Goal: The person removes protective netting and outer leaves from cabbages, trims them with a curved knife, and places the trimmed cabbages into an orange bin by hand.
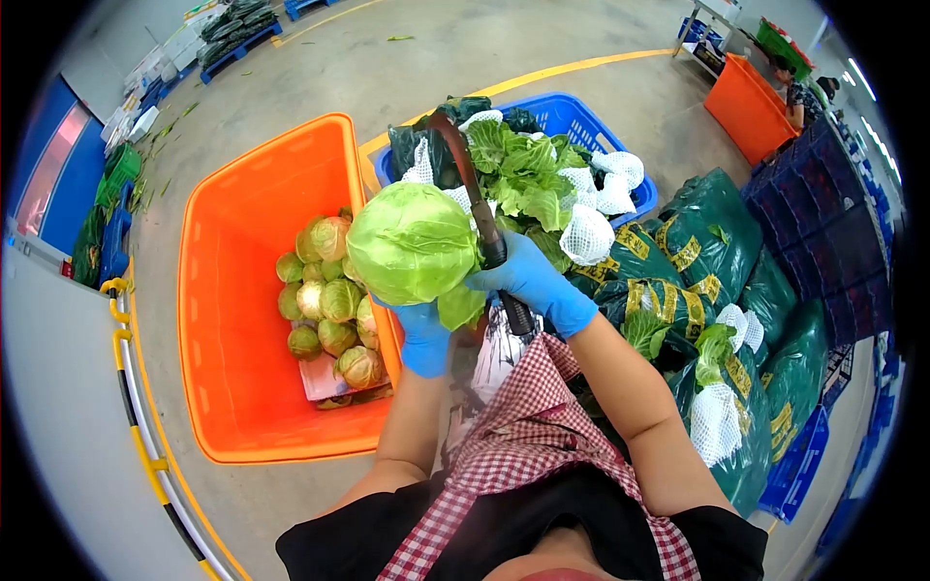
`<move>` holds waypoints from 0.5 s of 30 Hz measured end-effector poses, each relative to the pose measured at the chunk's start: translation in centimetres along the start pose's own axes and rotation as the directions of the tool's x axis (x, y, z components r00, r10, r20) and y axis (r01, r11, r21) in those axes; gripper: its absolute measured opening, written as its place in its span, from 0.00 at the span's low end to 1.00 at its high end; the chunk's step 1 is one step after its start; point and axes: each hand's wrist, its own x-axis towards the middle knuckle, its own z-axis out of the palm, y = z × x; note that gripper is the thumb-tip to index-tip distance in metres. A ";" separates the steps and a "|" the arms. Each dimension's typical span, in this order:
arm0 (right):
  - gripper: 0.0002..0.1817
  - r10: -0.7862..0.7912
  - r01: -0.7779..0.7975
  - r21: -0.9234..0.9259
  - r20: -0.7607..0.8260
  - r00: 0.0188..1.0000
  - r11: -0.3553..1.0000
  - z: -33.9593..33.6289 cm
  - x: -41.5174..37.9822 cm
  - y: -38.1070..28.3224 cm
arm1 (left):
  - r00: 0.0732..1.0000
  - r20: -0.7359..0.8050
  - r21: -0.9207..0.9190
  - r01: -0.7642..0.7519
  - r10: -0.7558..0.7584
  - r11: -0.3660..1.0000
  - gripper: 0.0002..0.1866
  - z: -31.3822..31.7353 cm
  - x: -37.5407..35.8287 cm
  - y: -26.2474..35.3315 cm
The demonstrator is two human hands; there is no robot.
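A large green cabbage (412, 242) rests in my left hand (423, 334), which wears a blue glove and supports it from below. My right hand (542, 286), also blue-gloved, is wrapped round the dark handle of a knife (463, 169). Its long, curved, brownish blade points up and away, just right of the cabbage. A loose leaf (462, 305) hangs at the cabbage's lower right, by my right fingers. To the left, an orange bin (232, 290) holds several trimmed cabbages (339, 300). Ahead, a blue crate (572, 111) contains leaves (523, 169) and white foam nets (586, 232).
Green plastic sacks (712, 228) with yellow tape are piled on my right, with foam nets and leaves on top. Dark blue crates (823, 232) stand beyond them. A person (802, 102) is by another orange bin (746, 107). A yellow-black rail (145, 426) runs along the left.
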 end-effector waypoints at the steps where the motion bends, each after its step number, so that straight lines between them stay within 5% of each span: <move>1: 0.19 0.012 -0.014 -0.054 -0.030 0.999 0.998 -0.2 0.1 0.0 | 0.986 0.047 0.471 -0.161 0.157 0.867 0.34 0.2 -0.2 0.1; 3: 0.17 0.028 -0.043 -0.157 -0.092 0.995 0.987 -0.9 0.5 0.3 | 0.975 0.121 0.658 -0.219 0.186 0.720 0.32 0.8 -0.4 0.7; 5: 0.14 0.002 -0.020 -0.139 -0.134 0.991 0.990 -2.3 1.5 1.1 | 0.995 0.102 0.218 -0.018 -0.005 0.976 0.30 1.6 -0.6 1.6; 6: 0.14 -0.003 -0.010 -0.072 -0.178 0.984 0.997 -3.2 2.2 1.1 | 0.987 0.129 -0.027 0.102 -0.098 0.994 0.29 2.0 -0.6 2.2; 9: 0.15 0.027 -0.028 0.002 -0.336 0.941 1.000 -6.4 4.5 1.0 | 0.904 0.316 -0.655 0.427 -0.287 0.624 0.27 2.5 -0.5 3.5; 10: 0.15 0.073 -0.081 -0.006 -0.384 0.920 0.997 -6.8 4.7 -0.1 | 0.910 0.279 -0.752 0.406 -0.307 0.519 0.33 0.7 -0.2 3.0; 13: 0.23 0.015 0.032 0.108 -0.408 0.913 0.994 -8.9 7.8 1.1 | 0.895 0.364 -0.551 0.431 -0.260 0.714 0.37 -3.7 0.1 4.3; 15: 0.26 0.020 -0.100 -0.159 -0.444 0.896 0.982 -10.7 9.3 2.6 | 0.899 0.313 -0.688 0.436 -0.305 0.580 0.46 -4.3 0.1 6.7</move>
